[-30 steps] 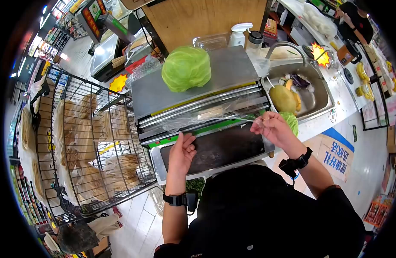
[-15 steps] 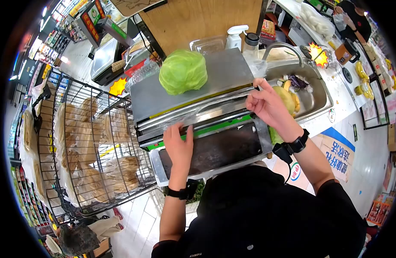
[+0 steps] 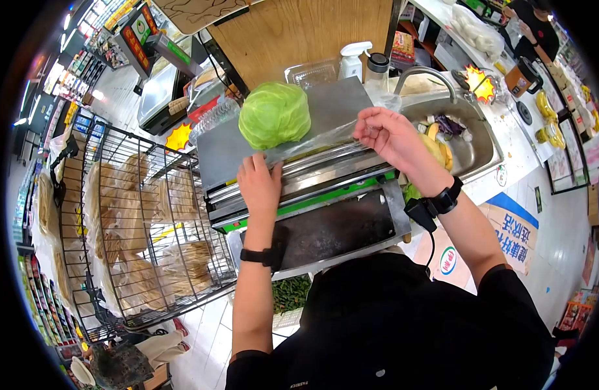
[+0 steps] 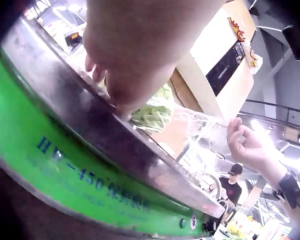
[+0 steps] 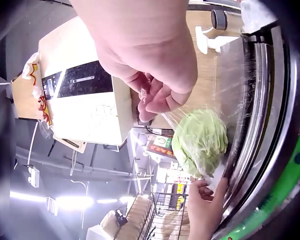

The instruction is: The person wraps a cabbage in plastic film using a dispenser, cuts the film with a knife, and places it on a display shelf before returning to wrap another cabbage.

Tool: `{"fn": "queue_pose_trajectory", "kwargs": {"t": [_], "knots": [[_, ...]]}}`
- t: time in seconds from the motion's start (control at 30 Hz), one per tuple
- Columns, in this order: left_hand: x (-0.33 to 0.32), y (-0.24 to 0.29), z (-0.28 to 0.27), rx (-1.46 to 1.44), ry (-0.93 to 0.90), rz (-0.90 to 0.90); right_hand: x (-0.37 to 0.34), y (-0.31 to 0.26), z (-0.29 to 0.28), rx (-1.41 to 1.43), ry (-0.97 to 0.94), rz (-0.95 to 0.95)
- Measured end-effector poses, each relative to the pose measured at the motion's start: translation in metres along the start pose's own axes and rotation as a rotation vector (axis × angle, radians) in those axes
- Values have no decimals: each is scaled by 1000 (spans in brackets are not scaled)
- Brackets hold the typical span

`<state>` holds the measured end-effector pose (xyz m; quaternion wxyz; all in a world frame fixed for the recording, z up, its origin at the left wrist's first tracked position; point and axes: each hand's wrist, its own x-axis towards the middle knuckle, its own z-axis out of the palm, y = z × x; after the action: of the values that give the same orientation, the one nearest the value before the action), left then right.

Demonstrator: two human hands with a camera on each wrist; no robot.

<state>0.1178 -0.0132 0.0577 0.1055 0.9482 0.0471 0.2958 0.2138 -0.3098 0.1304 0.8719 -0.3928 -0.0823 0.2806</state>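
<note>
A round green cabbage [image 3: 274, 115] sits on the grey metal top [image 3: 341, 97] of a film wrapping machine. Clear cling film [image 3: 325, 136] stretches between both hands just in front of the cabbage, above the machine's rollers [image 3: 306, 170]. My right hand [image 3: 395, 142] pinches one end of the film, raised near the machine's right side; gathered film shows between its fingertips in the right wrist view. At the other end, my left hand [image 3: 259, 185] pinches the film close to the cabbage's near side, low over the rollers. In the right wrist view the film overlaps the cabbage [image 5: 200, 142].
A dark plate [image 3: 332, 227] lies at the machine's front. On the right is a sink [image 3: 484, 153] holding peelings and a yellowish fruit. A spray bottle [image 3: 353, 62] and a black-lidded jar [image 3: 377, 68] stand behind. A wire rack [image 3: 143, 227] of bagged goods stands left.
My left hand has moved from the front plate to the film and now pinches it. Both hands have moved away from the body, carrying the film over the rollers toward the cabbage.
</note>
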Motion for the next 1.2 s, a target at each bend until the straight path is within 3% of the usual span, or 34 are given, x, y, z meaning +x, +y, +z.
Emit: {"fn": "queue_pose_trajectory", "kwargs": {"t": [0.13,0.27,0.4,0.43,0.57,0.67,1.0,1.2], "knots": [[-3,-26,-15,-63,-90,48,6,-2,-8,-19,43,-10],[-12,-48,-29,-78,22,65,8,-2,-10,-31,58,-13],[-28,-62,-48,-197,187,-187,9,-3,-15,-38,43,-20],[-36,-61,-53,-269,127,-335,9,-3,-15,-34,38,-19],[-56,-43,-65,-176,-14,-141,14,-1,-13,-44,61,-13],[-54,-41,-50,-134,40,-67,19,-2,-11,-70,94,-6],[-28,-57,-37,-142,-103,-98,20,-1,3,-194,113,-69],[-42,-46,-90,-479,124,-182,-3,-3,3,-575,155,-129]]}}
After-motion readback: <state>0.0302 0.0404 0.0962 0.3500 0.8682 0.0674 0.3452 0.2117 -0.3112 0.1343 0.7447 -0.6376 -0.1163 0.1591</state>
